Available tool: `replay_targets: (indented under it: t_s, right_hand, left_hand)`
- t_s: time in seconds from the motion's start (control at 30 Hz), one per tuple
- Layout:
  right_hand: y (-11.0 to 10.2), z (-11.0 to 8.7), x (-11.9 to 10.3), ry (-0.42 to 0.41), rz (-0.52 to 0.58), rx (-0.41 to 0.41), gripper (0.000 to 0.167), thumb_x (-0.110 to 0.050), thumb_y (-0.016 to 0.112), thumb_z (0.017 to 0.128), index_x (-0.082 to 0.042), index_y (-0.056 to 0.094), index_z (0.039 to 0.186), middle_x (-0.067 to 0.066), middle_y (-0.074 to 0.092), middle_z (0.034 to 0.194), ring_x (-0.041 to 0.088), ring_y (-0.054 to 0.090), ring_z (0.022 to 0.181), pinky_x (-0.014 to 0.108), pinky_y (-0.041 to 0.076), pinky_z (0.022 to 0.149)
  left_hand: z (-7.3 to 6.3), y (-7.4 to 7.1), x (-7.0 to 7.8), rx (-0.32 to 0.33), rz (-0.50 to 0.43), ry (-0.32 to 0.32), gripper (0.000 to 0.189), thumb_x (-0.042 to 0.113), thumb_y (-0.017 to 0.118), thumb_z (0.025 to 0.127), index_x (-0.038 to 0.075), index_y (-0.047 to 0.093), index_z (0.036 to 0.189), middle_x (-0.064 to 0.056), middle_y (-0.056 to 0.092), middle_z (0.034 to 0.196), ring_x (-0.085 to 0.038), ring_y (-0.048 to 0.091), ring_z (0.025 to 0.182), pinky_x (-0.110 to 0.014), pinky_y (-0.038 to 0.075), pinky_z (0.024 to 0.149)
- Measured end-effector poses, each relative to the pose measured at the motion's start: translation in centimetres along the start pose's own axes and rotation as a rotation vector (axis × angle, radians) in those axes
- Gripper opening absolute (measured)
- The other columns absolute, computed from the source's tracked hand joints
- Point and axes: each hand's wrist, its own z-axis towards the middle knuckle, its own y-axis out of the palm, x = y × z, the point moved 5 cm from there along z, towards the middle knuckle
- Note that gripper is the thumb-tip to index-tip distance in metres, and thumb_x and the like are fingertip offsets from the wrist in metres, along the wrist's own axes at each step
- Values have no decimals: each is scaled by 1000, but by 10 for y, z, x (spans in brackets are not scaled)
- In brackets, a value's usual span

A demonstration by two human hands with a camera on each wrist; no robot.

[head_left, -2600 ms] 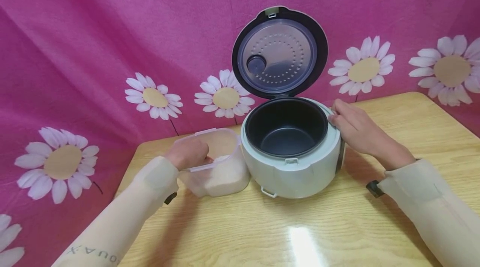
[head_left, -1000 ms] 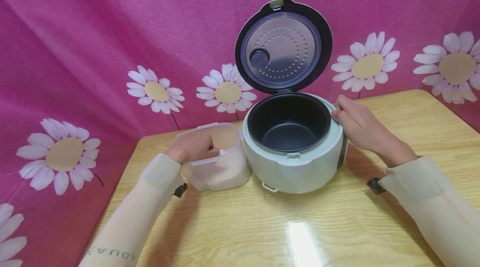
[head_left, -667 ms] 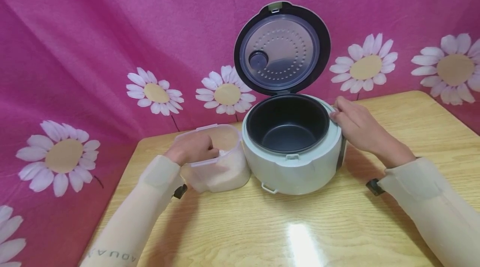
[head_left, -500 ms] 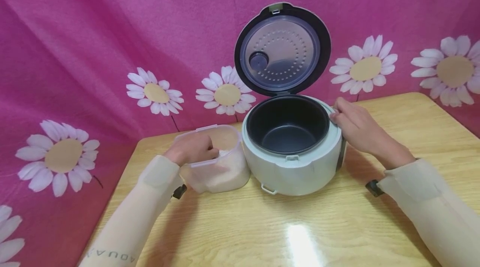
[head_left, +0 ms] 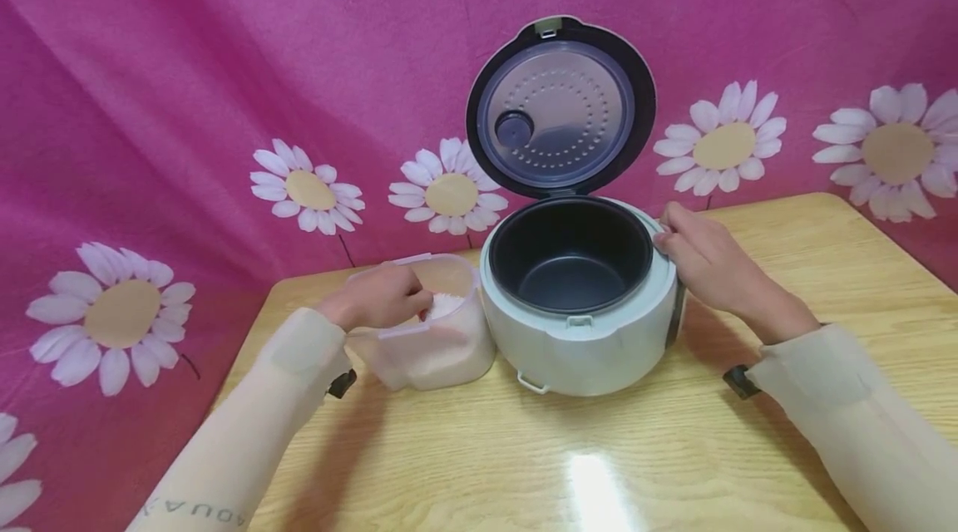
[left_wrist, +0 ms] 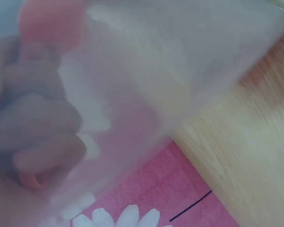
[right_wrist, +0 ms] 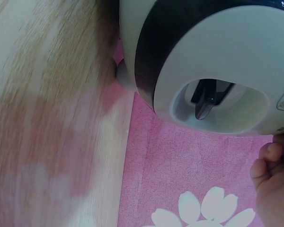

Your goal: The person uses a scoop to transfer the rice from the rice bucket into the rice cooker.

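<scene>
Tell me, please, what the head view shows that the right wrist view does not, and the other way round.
Only the head view shows the cooker's open lid, its dark inner pot, the translucent container of white grains, and the left hand reaching into that container.

Only the right wrist view shows the recess in the cooker's side, with a dark piece inside.

Both share the cooker's pale body, the right hand, the wooden table and the pink flowered cloth.
</scene>
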Motion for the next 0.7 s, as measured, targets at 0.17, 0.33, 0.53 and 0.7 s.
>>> replay_targets:
  t_s: [0.17,0.33,0.53,0.7]
  right_hand:
    - [1,0,0,-2,-11,0,6,-12,45,101,-9,50,98,4,50,82,14,47,75,25,43,63]
    - [1,-1,2,27,0,-15,7,-14,46,102,-9,50,99,5,51,84,15,49,76,25,44,64]
    - [2,-2,3,33,-2,-16,7,-14,45,102,-10,50,100,5,51,84,15,48,77,25,44,64]
    - [1,-1,2,2,-1,6,6,-13,45,101,-10,50,98,4,50,82,13,47,75,25,42,63]
  left_hand:
    - [-5,-5,4,26,-32,55,30,24,52,98,18,70,76,6,43,60,-9,40,55,-26,39,62]
    - [-7,-6,7,31,-40,61,29,24,52,98,19,69,76,6,44,61,-9,40,55,-26,39,61]
    - [-12,-11,7,81,-64,63,28,23,53,98,18,70,76,6,41,60,-9,39,55,-27,39,62]
    - [-15,-15,5,102,-95,63,28,22,53,98,17,70,76,6,40,59,-9,37,54,-27,38,61]
